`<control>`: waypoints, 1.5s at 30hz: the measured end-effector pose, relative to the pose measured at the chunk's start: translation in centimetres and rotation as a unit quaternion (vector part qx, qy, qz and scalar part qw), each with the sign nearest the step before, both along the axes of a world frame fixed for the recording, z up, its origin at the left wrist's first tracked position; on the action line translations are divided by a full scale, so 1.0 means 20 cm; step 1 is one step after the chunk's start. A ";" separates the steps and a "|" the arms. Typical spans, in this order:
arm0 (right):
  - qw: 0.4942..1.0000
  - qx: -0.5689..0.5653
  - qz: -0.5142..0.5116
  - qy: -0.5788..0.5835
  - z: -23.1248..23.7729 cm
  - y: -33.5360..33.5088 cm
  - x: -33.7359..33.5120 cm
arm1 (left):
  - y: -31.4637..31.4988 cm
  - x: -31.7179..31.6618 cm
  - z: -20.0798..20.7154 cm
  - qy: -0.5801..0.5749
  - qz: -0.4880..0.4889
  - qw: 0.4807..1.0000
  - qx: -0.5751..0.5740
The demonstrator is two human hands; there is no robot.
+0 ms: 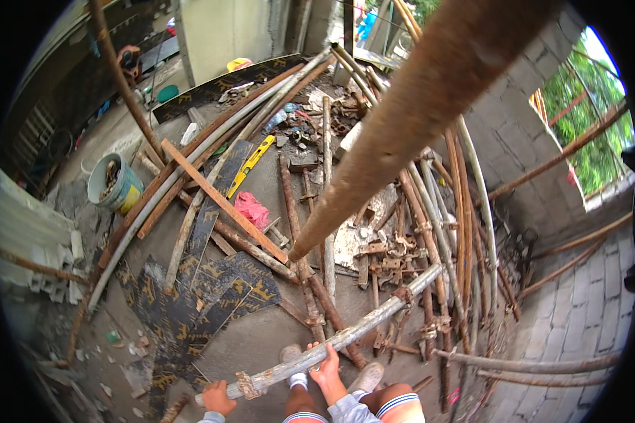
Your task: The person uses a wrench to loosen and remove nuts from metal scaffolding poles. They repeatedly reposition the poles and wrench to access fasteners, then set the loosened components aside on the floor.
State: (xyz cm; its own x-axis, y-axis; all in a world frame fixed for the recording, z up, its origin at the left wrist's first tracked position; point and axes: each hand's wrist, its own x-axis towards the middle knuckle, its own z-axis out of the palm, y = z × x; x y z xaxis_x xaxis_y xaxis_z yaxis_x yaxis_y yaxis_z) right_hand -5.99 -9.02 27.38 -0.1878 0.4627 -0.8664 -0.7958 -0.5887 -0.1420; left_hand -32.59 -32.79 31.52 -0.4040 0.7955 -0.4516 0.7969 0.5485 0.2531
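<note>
I look down from a height at a littered concrete floor. My left hand (219,398) grips the near end of a long grey cement-crusted pipe (346,335), beside a rusty clamp (247,385) on it. My right hand (327,368) holds the same pipe a little further along. The pipe slants up and to the right over my feet in pale shoes (365,377). A thick rusty pipe (416,106) crosses close to the camera, from the upper right down to an end near the floor pile.
Rusty scaffold pipes and clamps (395,261) lie heaped on the floor and lean on a grey block wall (515,148) at right. Dark patterned boards (212,289), wooden planks, a yellow level (250,166), a red bag (251,209) and a blue bucket (113,185) lie at left.
</note>
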 end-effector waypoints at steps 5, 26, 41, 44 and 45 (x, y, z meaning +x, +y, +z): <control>0.998 0.007 0.050 -0.028 0.10 -0.03 -0.05 | -0.14 0.02 -0.04 -0.045 0.047 0.998 -0.002; 0.937 -0.157 0.313 0.007 -0.03 -1.16 -0.97 | -1.74 -0.05 0.19 0.033 0.296 0.952 -0.069; 0.792 0.087 0.550 -0.249 -0.72 -0.39 -1.42 | -0.73 -0.54 -0.34 -0.292 0.378 0.857 -0.193; 0.742 0.099 0.615 -0.246 -0.65 -0.30 -1.41 | -0.83 -0.61 -0.46 -0.287 0.378 0.863 -0.175; 0.723 0.098 0.633 -0.259 -0.63 -0.28 -1.38 | -0.84 -0.64 -0.48 -0.296 0.377 0.860 -0.174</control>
